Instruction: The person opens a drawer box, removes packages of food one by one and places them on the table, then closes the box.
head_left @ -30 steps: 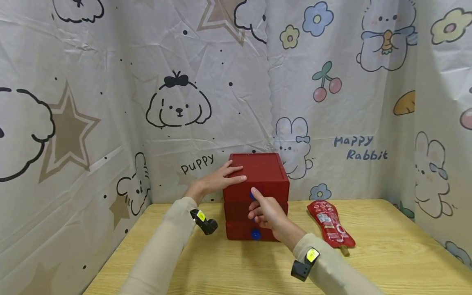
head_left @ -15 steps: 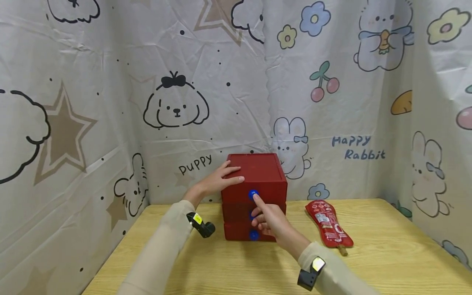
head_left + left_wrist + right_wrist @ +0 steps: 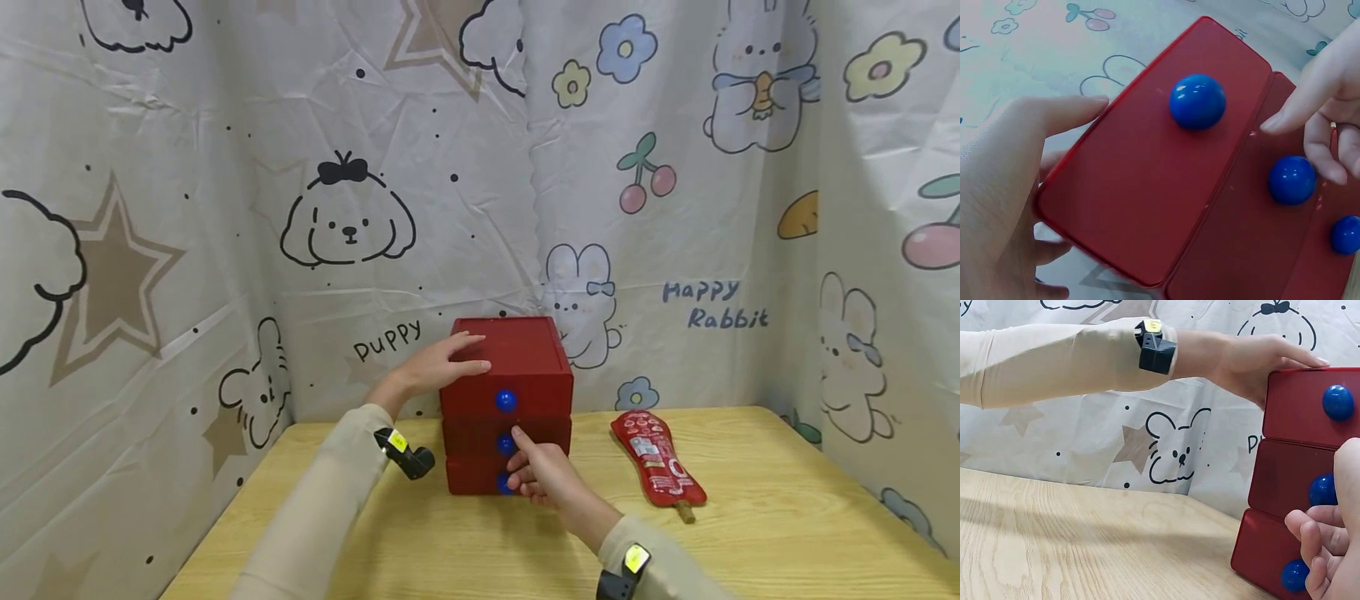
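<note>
A red three-drawer box (image 3: 525,348) stands on the table, all its drawers closed. Each drawer front has a round blue knob: the top knob (image 3: 506,401), the middle knob (image 3: 1292,180) and the bottom knob (image 3: 1295,575). My left hand (image 3: 431,367) rests on the box's upper left edge, thumb along the top and the other fingers at the side and behind. In front of the drawers hovers my right hand (image 3: 553,477), thumb extended and fingers loosely bent. Its fingers are close to the middle knob; in the left wrist view its thumb (image 3: 1288,112) is apart from that knob.
To the right of the box lies a flat red printed packet (image 3: 662,460) with a brown stub at its near end. The light wood table (image 3: 420,550) is enclosed by a patterned curtain (image 3: 360,125) at the back and sides.
My right hand has dropped from beside the top knob to the level of the middle knob, uncovering the top one. The left hand stays on the box. The view has shifted slightly right.
</note>
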Action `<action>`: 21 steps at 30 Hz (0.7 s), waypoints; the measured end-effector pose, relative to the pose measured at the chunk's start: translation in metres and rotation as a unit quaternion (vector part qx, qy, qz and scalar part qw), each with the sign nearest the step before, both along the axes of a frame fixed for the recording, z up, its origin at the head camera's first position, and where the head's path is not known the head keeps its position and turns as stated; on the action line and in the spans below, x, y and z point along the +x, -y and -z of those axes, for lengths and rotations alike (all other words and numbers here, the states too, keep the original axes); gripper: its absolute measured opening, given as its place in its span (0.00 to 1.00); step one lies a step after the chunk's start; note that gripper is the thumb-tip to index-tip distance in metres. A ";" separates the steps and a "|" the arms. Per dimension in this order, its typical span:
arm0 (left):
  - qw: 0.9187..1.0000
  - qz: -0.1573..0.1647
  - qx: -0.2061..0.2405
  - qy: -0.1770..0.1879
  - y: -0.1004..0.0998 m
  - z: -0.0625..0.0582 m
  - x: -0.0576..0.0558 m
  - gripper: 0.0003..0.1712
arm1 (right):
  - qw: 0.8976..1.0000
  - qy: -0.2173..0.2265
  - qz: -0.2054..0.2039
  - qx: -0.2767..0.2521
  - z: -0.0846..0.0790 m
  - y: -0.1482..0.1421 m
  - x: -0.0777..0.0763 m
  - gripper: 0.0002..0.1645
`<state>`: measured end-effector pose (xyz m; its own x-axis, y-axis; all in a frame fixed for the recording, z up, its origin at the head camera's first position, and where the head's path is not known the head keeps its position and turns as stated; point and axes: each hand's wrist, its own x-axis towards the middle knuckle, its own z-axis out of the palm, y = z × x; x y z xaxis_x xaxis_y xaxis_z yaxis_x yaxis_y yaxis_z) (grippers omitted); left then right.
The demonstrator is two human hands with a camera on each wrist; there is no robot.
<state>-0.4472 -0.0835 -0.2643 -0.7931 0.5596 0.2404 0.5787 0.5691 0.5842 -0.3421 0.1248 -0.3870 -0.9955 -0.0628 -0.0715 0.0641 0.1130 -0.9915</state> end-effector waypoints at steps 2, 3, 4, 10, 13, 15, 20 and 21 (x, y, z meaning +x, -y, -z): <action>1.000 0.000 -0.005 -0.010 -0.002 0.002 0.000 0.40 | 1.000 0.009 -0.006 0.000 0.001 0.004 0.000 0.40; 1.000 -0.003 -0.009 -0.018 -0.004 0.002 0.000 0.39 | 1.000 0.013 -0.007 -0.002 0.002 0.006 0.000 0.41; 1.000 -0.004 -0.012 -0.028 -0.005 0.003 0.000 0.39 | 1.000 0.015 -0.009 -0.005 0.002 0.007 0.000 0.41; 0.994 -0.003 -0.048 -0.094 -0.010 0.003 0.001 0.37 | 0.999 0.027 -0.010 -0.046 0.007 0.013 -0.002 0.44; 0.992 0.000 -0.070 -0.101 -0.011 0.003 0.001 0.35 | 0.998 0.029 0.000 -0.063 0.008 0.015 -0.004 0.44; 0.992 -0.004 -0.081 -0.096 -0.010 0.003 0.001 0.35 | 0.997 0.028 0.006 -0.070 0.008 0.017 -0.005 0.45; 0.990 -0.010 -0.103 -0.099 -0.011 0.003 0.001 0.35 | 0.996 0.021 0.012 -0.085 0.009 0.021 -0.007 0.43; 0.989 -0.011 -0.108 -0.101 -0.010 0.004 0.001 0.35 | 0.996 0.020 0.012 -0.086 0.010 0.021 -0.007 0.43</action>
<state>-0.4458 -0.0732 -0.2683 -0.7539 0.5982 0.2717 0.6569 0.6816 0.3222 -0.3490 0.1035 -0.3968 -0.9934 -0.0531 -0.1016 0.1048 -0.0614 -0.9926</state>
